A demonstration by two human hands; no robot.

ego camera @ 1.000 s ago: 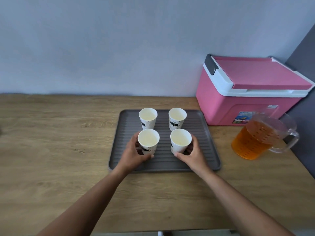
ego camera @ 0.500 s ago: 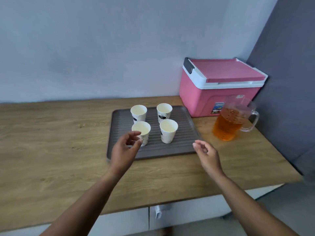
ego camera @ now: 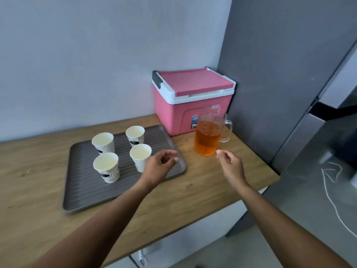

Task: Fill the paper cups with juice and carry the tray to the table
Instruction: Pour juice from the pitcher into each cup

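Several white paper cups (ego camera: 105, 167) stand in a square on a grey ridged tray (ego camera: 83, 192) on the wooden counter; their insides look pale and hold no juice. A clear jug of orange juice (ego camera: 207, 139) stands to the right of the tray, its handle facing right. My left hand (ego camera: 159, 167) hovers over the tray's right part, fingers apart, holding nothing. My right hand (ego camera: 230, 166) is in the air just in front of the jug, fingers loosely curled, not touching it.
A pink cooler box (ego camera: 193, 99) with a white rim sits behind the jug against the wall. A grey panel (ego camera: 270, 74) bounds the counter on the right, with a steel appliance (ego camera: 318, 171) beyond. The wooden counter (ego camera: 29, 171) stretches left.
Both hands let go of the two near cups and moved right. The right hand now reaches close to the jug. The view has swung right and pulled back.
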